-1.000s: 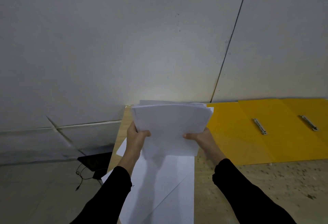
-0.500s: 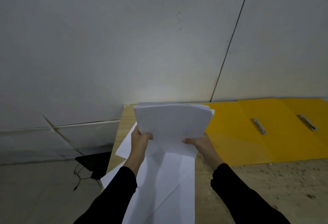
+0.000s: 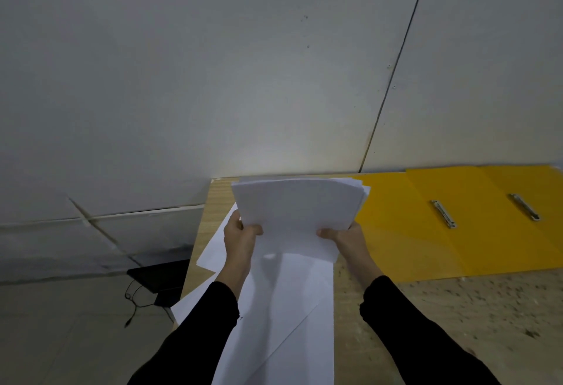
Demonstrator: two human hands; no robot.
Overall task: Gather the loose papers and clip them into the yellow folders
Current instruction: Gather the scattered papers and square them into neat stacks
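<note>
Stack of white paper sheets [image 3: 297,217], held up off the light wooden table [image 3: 441,323] and tilted toward the wall. Its top edge is fanned and uneven at the right corner.

Left hand [image 3: 239,240] pinches the stack at its lower left edge. The thumb lies across the front sheet; the other fingers are behind the paper and can't be seen. Right hand [image 3: 345,240] pinches the lower right edge the same way, thumb on the front, and I can't tell how the fingers behind lie. Both arms are in black long sleeves [image 3: 213,323].

Below the stack, more loose white sheets [image 3: 286,308] lie flat on the table. They overlap at angles, and a couple poke past the table's left edge.

Just right of the stack, open yellow plastic folders [image 3: 426,247] lie flat on the table against the wall, overlapping each other. The stack's right corner crosses the nearest folder in view; I can't tell whether it touches. Two silver metal clip bars show on the folders, the near clip [image 3: 443,214] and the far clip [image 3: 525,206], both lying flat.

Grey panelled wall [image 3: 243,80] stands behind the table, with a dark seam [image 3: 393,80] running up it. Left of the table, a flat black device [image 3: 158,275] sits on the floor with a thin black cable [image 3: 131,302] trailing from it.
</note>
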